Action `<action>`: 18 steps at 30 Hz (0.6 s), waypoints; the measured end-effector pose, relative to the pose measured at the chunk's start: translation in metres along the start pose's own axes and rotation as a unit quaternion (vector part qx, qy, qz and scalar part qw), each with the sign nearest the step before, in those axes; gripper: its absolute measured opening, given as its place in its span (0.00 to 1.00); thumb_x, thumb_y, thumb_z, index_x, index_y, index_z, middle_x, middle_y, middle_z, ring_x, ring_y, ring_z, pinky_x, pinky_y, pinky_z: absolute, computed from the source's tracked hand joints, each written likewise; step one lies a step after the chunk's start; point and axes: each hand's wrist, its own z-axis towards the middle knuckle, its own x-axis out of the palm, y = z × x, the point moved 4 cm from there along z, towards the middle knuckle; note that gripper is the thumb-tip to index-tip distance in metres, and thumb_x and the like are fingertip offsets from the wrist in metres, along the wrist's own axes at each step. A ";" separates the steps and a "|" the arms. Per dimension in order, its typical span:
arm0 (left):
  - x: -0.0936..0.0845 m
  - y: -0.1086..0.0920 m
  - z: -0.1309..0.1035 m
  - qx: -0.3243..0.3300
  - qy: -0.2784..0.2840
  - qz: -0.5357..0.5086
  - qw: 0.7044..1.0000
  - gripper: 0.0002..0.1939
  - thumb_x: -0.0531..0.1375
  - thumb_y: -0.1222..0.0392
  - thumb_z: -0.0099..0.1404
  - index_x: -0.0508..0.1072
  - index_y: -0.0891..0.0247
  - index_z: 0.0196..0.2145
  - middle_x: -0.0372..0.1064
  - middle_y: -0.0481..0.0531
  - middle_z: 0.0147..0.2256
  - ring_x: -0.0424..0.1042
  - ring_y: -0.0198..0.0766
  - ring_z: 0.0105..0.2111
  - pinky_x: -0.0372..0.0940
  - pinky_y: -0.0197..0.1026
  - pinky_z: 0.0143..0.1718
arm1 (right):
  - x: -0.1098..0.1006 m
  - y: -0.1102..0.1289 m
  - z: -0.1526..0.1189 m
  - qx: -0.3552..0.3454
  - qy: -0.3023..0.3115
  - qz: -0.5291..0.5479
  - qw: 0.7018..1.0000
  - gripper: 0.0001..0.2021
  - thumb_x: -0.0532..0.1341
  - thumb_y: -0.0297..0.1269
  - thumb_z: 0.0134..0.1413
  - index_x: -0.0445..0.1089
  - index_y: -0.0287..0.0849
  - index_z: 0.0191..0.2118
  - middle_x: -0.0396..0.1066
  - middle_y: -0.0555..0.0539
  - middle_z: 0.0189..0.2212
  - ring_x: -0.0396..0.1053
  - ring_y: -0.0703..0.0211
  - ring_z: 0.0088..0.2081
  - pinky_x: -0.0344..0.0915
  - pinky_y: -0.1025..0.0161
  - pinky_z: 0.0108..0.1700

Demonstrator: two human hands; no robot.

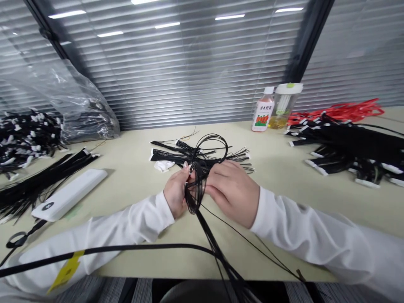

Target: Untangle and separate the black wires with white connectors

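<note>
Between my two hands hangs a looped bundle of thin black wires (198, 191), its long ends trailing down over the table's front edge. My left hand (177, 187) is closed around the left side of the loop, thumb uppermost. On the right side my right hand (232, 187) is closed, its fingertips pressed on the wires near the loop's middle; those tips are partly hidden. Behind the hands, more black wires with white connectors (160, 155) lie spread on the table. A small crumpled white piece (164, 166) rests beside them.
At left lie a white power bank (69, 195), black wire bundles (41, 181) and a clear plastic bag (91, 113). A juice bottle (263, 111) and a lidded cup (284, 107) stand at the back right. Red wires (344, 111) and black cables (356, 145) are piled far right.
</note>
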 end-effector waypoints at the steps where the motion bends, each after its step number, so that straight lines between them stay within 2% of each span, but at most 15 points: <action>1: 0.001 0.000 0.000 -0.003 0.001 -0.006 1.000 0.13 0.49 0.56 0.59 0.57 0.65 0.21 0.48 0.41 0.13 0.48 0.23 0.10 0.44 0.27 0.09 | -0.003 0.001 0.000 -0.013 -0.008 -0.014 1.000 0.12 0.49 0.35 0.53 0.66 0.39 0.26 0.63 0.49 0.24 0.56 0.64 0.31 0.49 0.62 0.39; 4: 0.000 0.002 0.002 -0.021 -0.002 -0.018 1.000 0.13 0.50 0.57 0.58 0.55 0.65 0.20 0.46 0.41 0.12 0.49 0.24 0.11 0.47 0.28 0.12 | -0.013 0.005 -0.004 -0.078 -0.050 -0.079 0.993 0.12 0.50 0.36 0.52 0.65 0.39 0.23 0.62 0.50 0.19 0.55 0.64 0.28 0.46 0.62 0.35; 7: -0.001 0.002 0.004 -0.029 -0.011 -0.030 0.999 0.12 0.48 0.58 0.59 0.54 0.64 0.21 0.47 0.41 0.12 0.48 0.24 0.10 0.46 0.28 0.11 | -0.018 0.005 -0.010 -0.137 -0.082 -0.142 0.977 0.14 0.50 0.38 0.51 0.62 0.39 0.19 0.60 0.50 0.16 0.51 0.66 0.23 0.41 0.64 0.28; 12: -0.004 0.003 0.005 -0.057 -0.015 -0.011 0.998 0.11 0.52 0.57 0.57 0.55 0.63 0.21 0.43 0.39 0.10 0.44 0.23 0.07 0.39 0.28 0.09 | -0.022 -0.009 -0.014 -0.127 -0.104 -0.198 0.966 0.18 0.50 0.43 0.51 0.60 0.40 0.15 0.56 0.51 0.12 0.47 0.68 0.17 0.37 0.65 0.25; 15: -0.005 0.003 0.005 -0.054 0.002 -0.026 0.998 0.10 0.54 0.59 0.55 0.55 0.64 0.21 0.44 0.39 0.10 0.45 0.22 0.08 0.39 0.27 0.09 | -0.026 -0.020 -0.013 -0.066 -0.104 -0.249 0.961 0.19 0.50 0.49 0.49 0.62 0.40 0.18 0.57 0.50 0.11 0.50 0.67 0.16 0.36 0.66 0.23; 18: -0.004 0.003 0.004 -0.067 0.015 -0.049 0.996 0.08 0.50 0.62 0.56 0.55 0.64 0.21 0.44 0.40 0.10 0.46 0.22 0.07 0.38 0.27 0.09 | -0.026 -0.031 -0.011 0.048 -0.029 -0.287 0.956 0.18 0.48 0.50 0.50 0.65 0.40 0.28 0.62 0.49 0.13 0.55 0.66 0.15 0.35 0.66 0.23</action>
